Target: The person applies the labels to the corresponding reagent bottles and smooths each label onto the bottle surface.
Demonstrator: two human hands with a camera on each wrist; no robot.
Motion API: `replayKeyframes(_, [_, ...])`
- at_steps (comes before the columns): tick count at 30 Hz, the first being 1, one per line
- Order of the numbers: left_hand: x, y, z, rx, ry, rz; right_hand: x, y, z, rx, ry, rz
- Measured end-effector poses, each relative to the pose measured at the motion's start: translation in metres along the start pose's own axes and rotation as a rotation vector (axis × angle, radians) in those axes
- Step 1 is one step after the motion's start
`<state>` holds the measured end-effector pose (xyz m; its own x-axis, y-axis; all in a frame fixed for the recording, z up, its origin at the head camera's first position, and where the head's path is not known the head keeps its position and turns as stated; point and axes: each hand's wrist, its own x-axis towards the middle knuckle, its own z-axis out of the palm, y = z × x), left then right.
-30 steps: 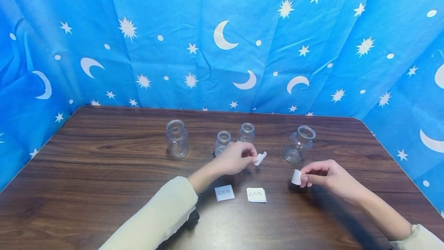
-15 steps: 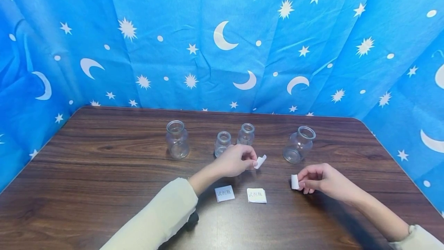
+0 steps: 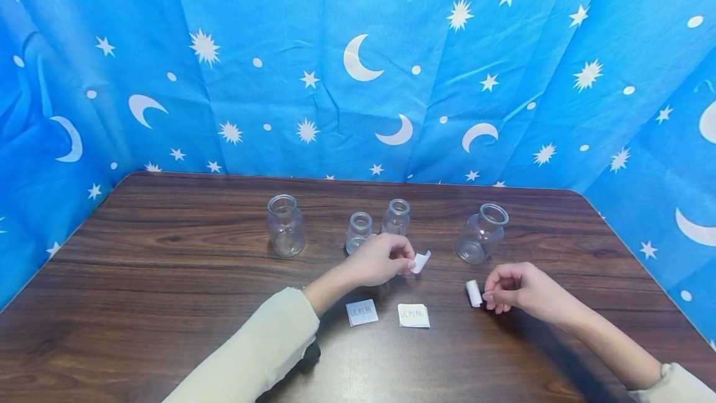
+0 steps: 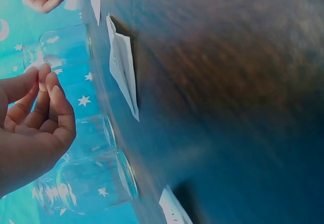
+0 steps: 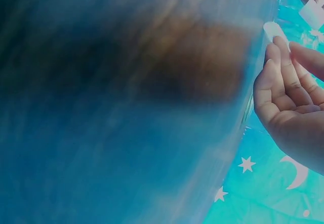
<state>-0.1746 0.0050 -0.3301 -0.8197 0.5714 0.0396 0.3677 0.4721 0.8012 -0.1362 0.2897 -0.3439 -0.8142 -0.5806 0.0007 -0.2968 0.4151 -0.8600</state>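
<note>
My left hand pinches a small white paper label between thumb and fingertips, its upper edge curling. That hand is in front of two small glass bottles and partly hides them. At the right, a rolled white paper piece is on or just above the table, right beside the fingertips of my right hand. A narrow gap seems to part those loosely bent fingers from the paper. In the right wrist view, the paper piece shows just beyond the fingertips.
Larger glass bottles stand at the left and right. Two lots of printed white labels, one on the left and one on the right, lie in front on the brown wooden table. A blue patterned cloth hangs behind.
My right hand has moved slightly down and left, and its paper has rolled up and seems to have come free of the fingers. My left hand lowered its label a little.
</note>
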Motion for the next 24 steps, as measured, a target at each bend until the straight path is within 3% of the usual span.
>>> replayKeyframes(8, [0.001,0.005,0.001,-0.014,0.007,0.011,0.001,-0.019,0.004,0.027,0.082,-0.051])
replayKeyframes(14, [0.001,0.017,0.006,0.015,0.022,0.099,0.012,-0.041,0.015,0.057,0.100,-0.101])
replayKeyframes(24, [-0.002,0.027,0.019,-0.044,-0.052,0.140,0.020,-0.045,0.027,0.125,0.099,-0.167])
